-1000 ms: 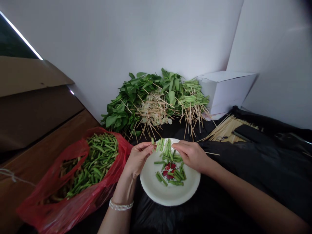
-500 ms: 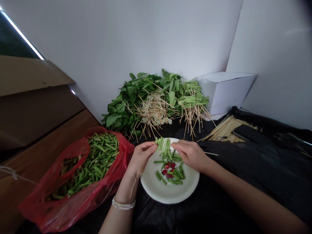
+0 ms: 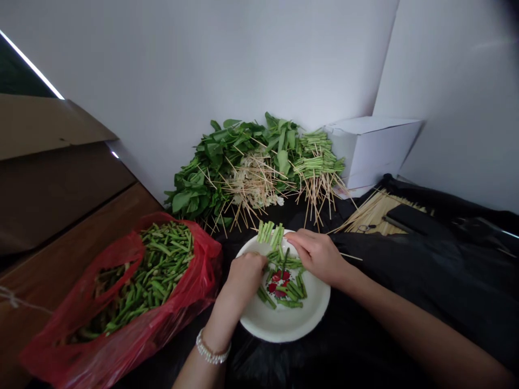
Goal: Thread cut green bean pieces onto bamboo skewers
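Observation:
My right hand (image 3: 316,254) is closed on a bamboo skewer at the far side of the white plate (image 3: 284,332). Cut green bean pieces (image 3: 270,233) are threaded side by side on that skewer. Over the plate's left half, my left hand (image 3: 248,278) reaches down with curled fingers; their tips and anything in them are hidden. Loose bean pieces (image 3: 291,292) lie on the plate around its red flower print.
At left stands a red plastic bag (image 3: 205,259) of cut beans. Skewered leafy greens (image 3: 198,183), pale skewered pieces (image 3: 253,181) and skewered beans (image 3: 318,162) are piled behind. A white box (image 3: 377,151), bare skewers (image 3: 371,216) and a dark phone-like slab (image 3: 409,220) are right.
My left hand has left the threaded beans and moved down onto the plate's left side. The right hand keeps the skewer in nearly the same place. The view has shifted slightly.

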`<state>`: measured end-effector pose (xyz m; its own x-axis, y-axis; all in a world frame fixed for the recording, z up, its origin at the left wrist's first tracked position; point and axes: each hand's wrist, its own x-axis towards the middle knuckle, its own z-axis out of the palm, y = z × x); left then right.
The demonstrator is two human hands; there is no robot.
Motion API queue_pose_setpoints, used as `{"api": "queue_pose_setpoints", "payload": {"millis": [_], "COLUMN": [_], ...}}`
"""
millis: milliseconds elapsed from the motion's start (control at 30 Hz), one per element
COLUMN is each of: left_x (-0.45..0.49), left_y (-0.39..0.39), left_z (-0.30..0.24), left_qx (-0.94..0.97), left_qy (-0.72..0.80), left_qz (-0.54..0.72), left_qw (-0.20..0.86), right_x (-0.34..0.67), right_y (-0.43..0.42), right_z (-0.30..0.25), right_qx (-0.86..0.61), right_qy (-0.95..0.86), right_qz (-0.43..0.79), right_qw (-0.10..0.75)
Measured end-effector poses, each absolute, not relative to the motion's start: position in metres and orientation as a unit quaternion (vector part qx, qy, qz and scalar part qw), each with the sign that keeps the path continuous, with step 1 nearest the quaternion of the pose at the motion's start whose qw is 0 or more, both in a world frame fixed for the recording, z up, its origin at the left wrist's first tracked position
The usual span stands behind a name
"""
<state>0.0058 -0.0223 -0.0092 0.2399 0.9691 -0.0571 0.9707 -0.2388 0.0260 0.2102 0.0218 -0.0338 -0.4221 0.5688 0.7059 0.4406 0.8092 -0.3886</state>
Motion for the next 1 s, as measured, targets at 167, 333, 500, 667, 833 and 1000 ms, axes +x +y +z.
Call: {"api": "queue_pose_setpoints", "payload": {"millis": [167,333,500,667,833,1000], "left_x": [0.003,-0.007,-0.017,-0.014,-0.013,-0.015], "left_y": [-0.025,-0.021,-0.013,-0.009,-0.011,-0.012], "left_z": [-0.006,-0.003,-0.005,-0.002,0.001,0.0], "left_qx": [0.809,0.736,0.489,0.329,0.306,0.313], "left_qy": [0.567,0.512,0.516,0.432,0.407,0.407], "left_qz": [0.112,0.351,0.558,0.657,0.663,0.659], "left_qw": [0.102,0.27,0.427,0.523,0.549,0.55], "right_x": [0.21,0.211,0.211,0.212,0.212,0.212], "right_y": [0.021,0.02,0.02,0.019,0.02,0.02], "right_z": [-0.033,-0.033,-0.033,-0.032,-0.032,-0.033], "right_qx": [-0.296,-0.293,-0.286,-0.277,-0.275,-0.276], "right_qy": [-0.839,-0.832,-0.832,-0.848,-0.85,-0.852], "right_qz": [0.067,0.057,0.049,0.053,0.052,0.05], "right_qw": [0.451,0.467,0.472,0.448,0.446,0.443]}}
